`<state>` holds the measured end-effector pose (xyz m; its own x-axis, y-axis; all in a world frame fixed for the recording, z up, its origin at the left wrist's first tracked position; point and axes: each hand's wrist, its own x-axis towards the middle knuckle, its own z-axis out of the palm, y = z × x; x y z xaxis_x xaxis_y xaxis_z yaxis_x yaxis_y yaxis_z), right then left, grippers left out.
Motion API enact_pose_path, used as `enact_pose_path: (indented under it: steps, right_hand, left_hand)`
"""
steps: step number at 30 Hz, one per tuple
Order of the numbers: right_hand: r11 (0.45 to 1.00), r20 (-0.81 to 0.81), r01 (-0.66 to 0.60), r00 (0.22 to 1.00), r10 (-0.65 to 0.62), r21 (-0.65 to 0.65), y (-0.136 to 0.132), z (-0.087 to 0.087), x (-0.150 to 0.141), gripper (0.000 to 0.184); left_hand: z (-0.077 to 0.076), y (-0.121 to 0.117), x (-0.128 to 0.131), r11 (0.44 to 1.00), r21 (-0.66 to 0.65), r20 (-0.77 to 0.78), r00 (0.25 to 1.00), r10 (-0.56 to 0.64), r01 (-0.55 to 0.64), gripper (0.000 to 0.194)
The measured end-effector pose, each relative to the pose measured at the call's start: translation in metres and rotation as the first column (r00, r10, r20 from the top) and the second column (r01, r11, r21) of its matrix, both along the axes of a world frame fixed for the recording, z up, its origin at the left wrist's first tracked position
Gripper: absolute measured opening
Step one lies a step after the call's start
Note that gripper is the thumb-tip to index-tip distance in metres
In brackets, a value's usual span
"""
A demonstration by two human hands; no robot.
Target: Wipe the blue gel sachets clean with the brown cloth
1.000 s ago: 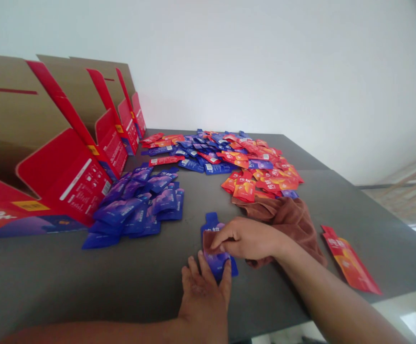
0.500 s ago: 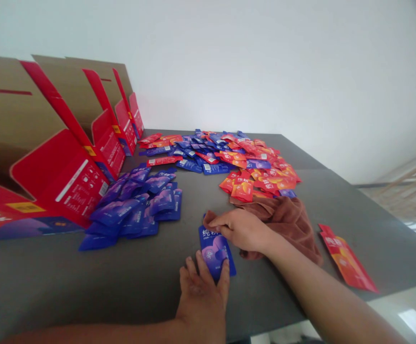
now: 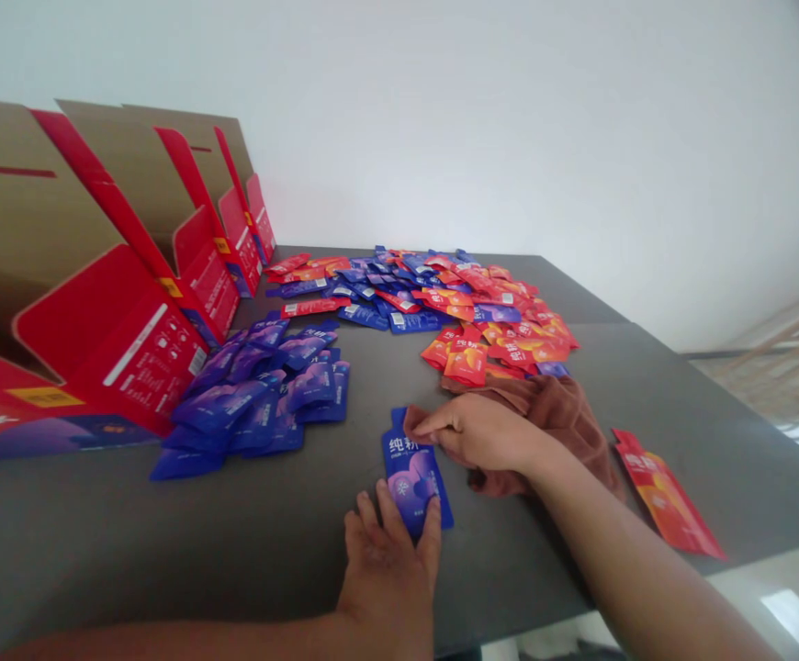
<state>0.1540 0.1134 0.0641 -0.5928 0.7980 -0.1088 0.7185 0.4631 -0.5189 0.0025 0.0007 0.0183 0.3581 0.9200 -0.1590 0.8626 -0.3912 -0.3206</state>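
Grey table [image 3: 234,551], brown cloth [image 3: 565,418], blue pouch [image 3: 410,487]

Red boxes [image 3: 124,303] stand at your left, a mixed pile of pouches [image 3: 433,294] lies at the back, a smaller blue heap [image 3: 254,395] nearer you; your right hand [image 3: 489,431] pinches the cloth's corner on the pouch's upper part; your left hand [image 3: 389,546], fingers spread, rests on its lower end, the pouch flat on the table before you

Cartons [image 3: 138,341] stand in a near-to-far row on the left side of the table [image 3: 289,528], with a pouch stack [image 3: 254,399] directly to their right. A pouch heap [image 3: 433,298] lies at far centre, before the wall [image 3: 441,119]; the cloth [image 3: 568,422] lies at its near right side. The centre pouch [image 3: 410,482] lies left of the cloth, and the outer pouch [image 3: 668,500] right of it.
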Motion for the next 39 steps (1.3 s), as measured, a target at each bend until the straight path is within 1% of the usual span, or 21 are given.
enact_pose_path:
  steps: [2, 4, 7, 9, 12, 14, 16, 19, 21, 24, 27, 29, 31, 34, 35, 37, 39]
  right_hand:
    - [1.0, 0.018, 0.001, 1.0, -0.002, 0.021, 0.001, -0.001, 0.0, 0.034]
    - [1.0, 0.032, -0.022, 0.999, 0.022, 0.005, -0.001, 0.001, 0.002, 0.033]
    - [0.991, 0.021, -0.09, 0.995, 0.093, -0.095, -0.006, 0.006, 0.005, 0.032]
    - [0.976, 0.002, -0.136, 0.99, 0.138, -0.168, -0.008, 0.008, 0.007, 0.031]
    - [0.951, -0.03, -0.193, 0.981, 0.192, -0.242, -0.008, 0.008, 0.006, 0.03]
    - [0.944, -0.058, -0.224, 0.975, 0.217, -0.242, -0.008, 0.007, 0.002, 0.031]
    - [0.942, -0.083, -0.265, 0.964, 0.253, -0.205, -0.009, 0.006, -0.002, 0.032]
    - [0.94, -0.061, -0.311, 0.95, 0.305, -0.138, -0.011, 0.004, -0.011, 0.031]
    - [0.96, -0.006, -0.269, 0.963, 0.27, -0.07, -0.012, 0.001, -0.016, 0.03]
    - [0.991, 0.078, -0.12, 0.99, 0.116, 0.05, -0.008, -0.003, -0.019, 0.03]
    - [0.993, 0.134, 0.018, 0.99, -0.034, 0.119, -0.002, -0.007, -0.017, 0.031]
    - [0.989, 0.147, 0.066, 0.985, -0.085, 0.13, 0.0, -0.007, -0.015, 0.032]
    - [0.992, 0.131, 0.051, 0.989, -0.065, 0.112, 0.0, -0.005, -0.013, 0.033]
    - [0.995, 0.081, -0.075, 0.994, 0.07, 0.06, -0.004, -0.003, -0.015, 0.033]
    - [0.993, 0.079, -0.1, 0.992, 0.095, 0.058, -0.006, -0.003, -0.017, 0.033]
    - [0.993, 0.122, -0.08, 0.99, 0.069, 0.086, -0.009, -0.003, -0.022, 0.032]
    - [0.99, 0.181, -0.015, 0.983, -0.01, 0.137, -0.012, -0.005, -0.027, 0.031]
  left_hand:
    - [-0.002, 0.001, 0.001, 1.0, -0.014, 0.008, 1.0, 0.013, -0.013, 0.06]
    - [-0.008, 0.002, 0.002, 0.998, -0.05, 0.024, 0.999, 0.043, -0.042, 0.059]
    - [-0.014, 0.004, 0.003, 0.993, -0.093, 0.029, 0.997, 0.076, -0.073, 0.058]
    - [-0.014, 0.003, 0.002, 0.994, -0.092, 0.02, 0.998, 0.061, -0.059, 0.059]
    - [-0.007, 0.002, 0.0, 0.999, -0.052, 0.004, 1.0, 0.003, -0.003, 0.061]
    - [-0.001, 0.0, -0.001, 0.999, -0.032, -0.008, 1.0, -0.018, 0.018, 0.06]
    - [0.003, 0.0, -0.002, 0.999, -0.032, -0.013, 1.0, -0.02, 0.019, 0.059]
    - [0.003, 0.0, -0.001, 0.999, -0.036, -0.001, 1.0, -0.008, 0.008, 0.058]
    - [0.002, 0.001, -0.001, 0.999, -0.039, 0.014, 1.0, 0.001, 0.0, 0.058]
    - [0.0, 0.001, 0.0, 0.999, -0.031, 0.026, 1.0, 0.011, -0.01, 0.058]
    - [-0.001, 0.0, 0.001, 1.0, -0.007, 0.028, 0.999, 0.023, -0.023, 0.057]
    - [-0.003, 0.0, 0.002, 1.0, 0.006, 0.038, 0.999, 0.024, -0.024, 0.056]
    - [-0.008, 0.0, 0.003, 0.999, -0.002, 0.059, 0.997, 0.039, -0.039, 0.055]
    - [-0.013, 0.001, 0.004, 0.996, -0.04, 0.084, 0.993, 0.085, -0.081, 0.055]
    - [-0.014, 0.002, 0.004, 0.994, -0.055, 0.084, 0.992, 0.097, -0.093, 0.055]
    - [-0.012, 0.003, 0.003, 0.993, -0.085, 0.085, 0.993, 0.085, -0.078, 0.057]
    - [-0.006, 0.003, 0.002, 0.993, -0.115, 0.093, 0.994, 0.05, -0.039, 0.059]
